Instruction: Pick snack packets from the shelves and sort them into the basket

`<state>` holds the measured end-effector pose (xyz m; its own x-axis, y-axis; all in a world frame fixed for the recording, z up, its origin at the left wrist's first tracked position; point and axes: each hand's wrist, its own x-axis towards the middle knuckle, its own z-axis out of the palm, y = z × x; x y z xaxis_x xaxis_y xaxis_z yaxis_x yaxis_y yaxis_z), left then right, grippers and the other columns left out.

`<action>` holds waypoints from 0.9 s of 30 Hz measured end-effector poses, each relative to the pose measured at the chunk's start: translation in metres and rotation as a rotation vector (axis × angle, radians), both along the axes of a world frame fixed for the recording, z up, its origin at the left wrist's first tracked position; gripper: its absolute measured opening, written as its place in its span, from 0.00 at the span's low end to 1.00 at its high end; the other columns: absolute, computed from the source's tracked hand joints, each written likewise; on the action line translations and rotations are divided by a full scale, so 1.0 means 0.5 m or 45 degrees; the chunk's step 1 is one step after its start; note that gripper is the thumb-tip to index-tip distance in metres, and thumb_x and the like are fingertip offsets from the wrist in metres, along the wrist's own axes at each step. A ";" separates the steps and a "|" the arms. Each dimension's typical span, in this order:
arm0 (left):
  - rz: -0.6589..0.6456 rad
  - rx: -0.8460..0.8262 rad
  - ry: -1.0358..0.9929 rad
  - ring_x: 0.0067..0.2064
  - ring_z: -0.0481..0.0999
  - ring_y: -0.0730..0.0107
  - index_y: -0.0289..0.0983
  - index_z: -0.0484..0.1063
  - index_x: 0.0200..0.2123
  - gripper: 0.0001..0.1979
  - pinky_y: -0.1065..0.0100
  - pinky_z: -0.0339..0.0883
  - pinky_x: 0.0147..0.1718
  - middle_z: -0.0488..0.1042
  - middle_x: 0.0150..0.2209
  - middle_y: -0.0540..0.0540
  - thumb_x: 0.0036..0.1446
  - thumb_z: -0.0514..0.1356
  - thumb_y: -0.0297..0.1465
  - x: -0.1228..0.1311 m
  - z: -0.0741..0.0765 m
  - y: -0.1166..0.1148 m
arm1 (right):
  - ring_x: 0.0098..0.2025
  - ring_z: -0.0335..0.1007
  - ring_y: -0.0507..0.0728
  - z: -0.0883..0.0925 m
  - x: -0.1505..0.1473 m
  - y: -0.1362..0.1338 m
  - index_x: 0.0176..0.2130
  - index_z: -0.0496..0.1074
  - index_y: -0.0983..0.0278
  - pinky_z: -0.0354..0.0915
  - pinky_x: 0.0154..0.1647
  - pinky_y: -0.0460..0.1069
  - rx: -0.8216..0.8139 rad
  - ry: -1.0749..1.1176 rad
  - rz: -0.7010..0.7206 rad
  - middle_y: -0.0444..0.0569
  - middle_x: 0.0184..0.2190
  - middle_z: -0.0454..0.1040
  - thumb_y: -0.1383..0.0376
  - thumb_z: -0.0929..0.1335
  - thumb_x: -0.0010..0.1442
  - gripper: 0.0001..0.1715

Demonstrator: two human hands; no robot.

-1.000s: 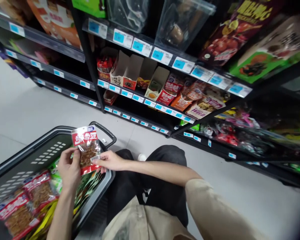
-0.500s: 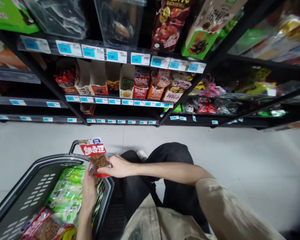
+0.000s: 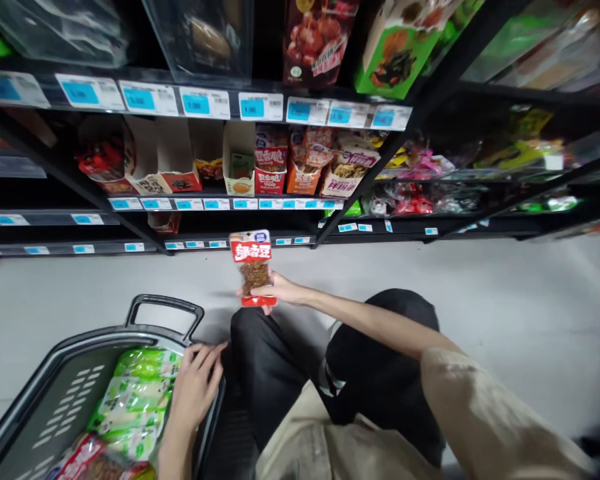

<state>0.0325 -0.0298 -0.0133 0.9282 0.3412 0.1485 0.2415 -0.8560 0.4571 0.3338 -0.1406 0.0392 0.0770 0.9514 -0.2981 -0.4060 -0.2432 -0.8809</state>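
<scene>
My right hand (image 3: 279, 291) is closed on a red-and-clear snack packet (image 3: 251, 265), held upright out in front of my knees, below the low shelf. My left hand (image 3: 194, 388) lies with fingers spread on the right rim of the dark shopping basket (image 3: 63, 393) at lower left. Inside the basket are green snack bags (image 3: 135, 397) and a red packet (image 3: 87, 460) like the one I hold.
Black store shelving (image 3: 230, 203) with blue price tags fills the upper half. Its middle tier holds cut-open cardboard display boxes (image 3: 173, 157) and red and orange snack packs (image 3: 305, 167). Pale floor lies between the shelves and my dark-trousered knees.
My right hand has lifted the packet away from the basket, up and right toward the shelves. My left hand has let go of it and dropped onto the basket rim.
</scene>
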 end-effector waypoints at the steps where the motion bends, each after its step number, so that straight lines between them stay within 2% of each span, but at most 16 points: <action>1: -0.011 0.016 0.030 0.48 0.76 0.54 0.46 0.78 0.55 0.17 0.55 0.73 0.48 0.82 0.47 0.48 0.69 0.54 0.33 0.001 0.000 0.002 | 0.19 0.69 0.47 -0.017 0.017 -0.017 0.48 0.72 0.68 0.66 0.18 0.43 -0.023 0.022 -0.025 0.61 0.50 0.81 0.54 0.78 0.53 0.29; 4: -0.043 0.033 0.118 0.48 0.76 0.55 0.49 0.78 0.56 0.18 0.57 0.73 0.44 0.82 0.45 0.48 0.68 0.55 0.33 -0.001 -0.005 0.005 | 0.22 0.73 0.49 -0.057 0.049 -0.061 0.48 0.73 0.67 0.68 0.20 0.44 -0.072 0.103 -0.145 0.59 0.48 0.82 0.54 0.79 0.51 0.30; 6: -0.029 0.027 0.152 0.47 0.76 0.55 0.49 0.78 0.56 0.18 0.57 0.72 0.43 0.82 0.45 0.48 0.67 0.55 0.34 -0.004 -0.008 0.006 | 0.23 0.74 0.50 -0.064 0.054 -0.079 0.46 0.73 0.67 0.70 0.23 0.45 -0.086 0.155 -0.207 0.57 0.46 0.82 0.55 0.78 0.53 0.27; 9: 0.018 0.002 0.171 0.47 0.76 0.55 0.49 0.79 0.53 0.17 0.56 0.73 0.45 0.82 0.45 0.48 0.68 0.55 0.35 0.001 -0.005 0.009 | 0.24 0.75 0.50 -0.040 0.051 -0.094 0.43 0.73 0.67 0.70 0.25 0.46 -0.046 0.173 -0.168 0.51 0.41 0.81 0.58 0.76 0.55 0.21; 13: 0.025 -0.024 0.180 0.46 0.76 0.56 0.47 0.80 0.51 0.17 0.56 0.73 0.47 0.82 0.44 0.48 0.69 0.53 0.34 0.026 0.012 0.014 | 0.24 0.71 0.50 0.010 0.065 -0.125 0.41 0.71 0.66 0.67 0.26 0.44 0.016 0.114 -0.065 0.41 0.24 0.74 0.61 0.73 0.56 0.15; 15: 0.020 -0.029 0.214 0.48 0.76 0.56 0.46 0.80 0.52 0.17 0.55 0.73 0.48 0.82 0.46 0.48 0.69 0.52 0.34 0.043 0.023 0.014 | 0.23 0.69 0.49 0.025 0.078 -0.145 0.40 0.69 0.65 0.65 0.26 0.44 -0.004 0.075 -0.110 0.39 0.21 0.72 0.62 0.73 0.55 0.15; 19: 0.045 -0.023 0.245 0.50 0.76 0.58 0.45 0.80 0.51 0.17 0.56 0.73 0.51 0.82 0.48 0.48 0.69 0.53 0.32 0.071 0.040 0.009 | 0.24 0.71 0.50 0.041 0.098 -0.162 0.43 0.66 0.63 0.65 0.25 0.45 -0.040 0.051 -0.169 0.39 0.24 0.72 0.63 0.73 0.52 0.20; 21: 0.078 0.029 0.207 0.48 0.77 0.59 0.43 0.80 0.49 0.16 0.58 0.74 0.49 0.82 0.45 0.47 0.69 0.53 0.31 0.078 0.041 0.005 | 0.27 0.74 0.51 0.041 0.100 -0.155 0.46 0.63 0.61 0.68 0.25 0.45 -0.004 0.041 -0.160 0.41 0.32 0.74 0.63 0.73 0.52 0.24; 23: 0.158 0.150 0.115 0.45 0.79 0.60 0.41 0.81 0.46 0.14 0.61 0.74 0.45 0.83 0.41 0.46 0.68 0.54 0.30 0.082 0.038 -0.002 | 0.30 0.76 0.52 0.033 0.096 -0.144 0.47 0.60 0.59 0.70 0.26 0.47 0.047 0.011 -0.194 0.43 0.40 0.73 0.63 0.74 0.52 0.28; 25: 0.262 0.275 -0.018 0.42 0.81 0.62 0.40 0.81 0.44 0.12 0.63 0.74 0.43 0.83 0.39 0.45 0.67 0.56 0.28 0.090 0.036 -0.013 | 0.32 0.76 0.51 0.018 0.086 -0.134 0.46 0.57 0.58 0.72 0.28 0.48 0.069 -0.044 -0.236 0.42 0.44 0.69 0.62 0.75 0.52 0.29; 27: 0.318 0.224 -0.154 0.40 0.81 0.64 0.40 0.81 0.43 0.11 0.64 0.74 0.43 0.83 0.39 0.44 0.67 0.57 0.27 0.115 0.038 -0.032 | 0.33 0.75 0.50 0.003 0.074 -0.127 0.45 0.56 0.57 0.73 0.29 0.49 0.067 -0.103 -0.264 0.41 0.45 0.65 0.61 0.76 0.51 0.30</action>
